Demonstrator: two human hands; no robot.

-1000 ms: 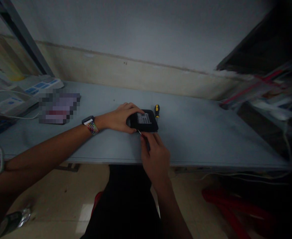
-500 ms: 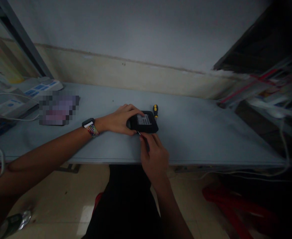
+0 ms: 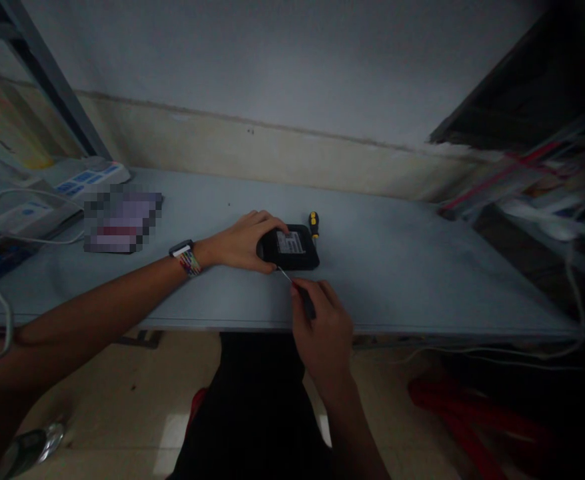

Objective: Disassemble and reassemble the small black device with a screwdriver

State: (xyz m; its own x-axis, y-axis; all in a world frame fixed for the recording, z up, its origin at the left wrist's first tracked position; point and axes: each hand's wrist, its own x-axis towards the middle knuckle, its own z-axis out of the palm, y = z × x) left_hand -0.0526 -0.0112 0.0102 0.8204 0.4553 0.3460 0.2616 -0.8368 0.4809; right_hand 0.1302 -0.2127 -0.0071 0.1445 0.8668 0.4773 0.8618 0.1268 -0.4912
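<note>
A flat black device with a printed label (image 3: 292, 244), shaped like a portable hard drive, lies on the table. My left hand (image 3: 250, 241) is closed around its left end, thumb on the near edge and fingers across the top and far side. In my right hand (image 3: 322, 320), near the table's front edge, is a screwdriver (image 3: 286, 275) with a thin metal shaft and dark handle. Its tip reaches the device's near edge by my left thumb; the exact contact point is too small to tell. Behind the device lies a second, yellow-and-black screwdriver (image 3: 314, 223).
At the left of the grey table (image 3: 392, 267) lie a phone-like object with a blurred screen (image 3: 122, 223), a white power strip (image 3: 92, 180) and white cables. A wall runs along the back. Bags (image 3: 537, 180) crowd the right end, and a red stool (image 3: 452, 400) stands below.
My right hand has drawn back slightly toward the front and right, so more of the screwdriver shaft shows. The left hand keeps its hold on the device.
</note>
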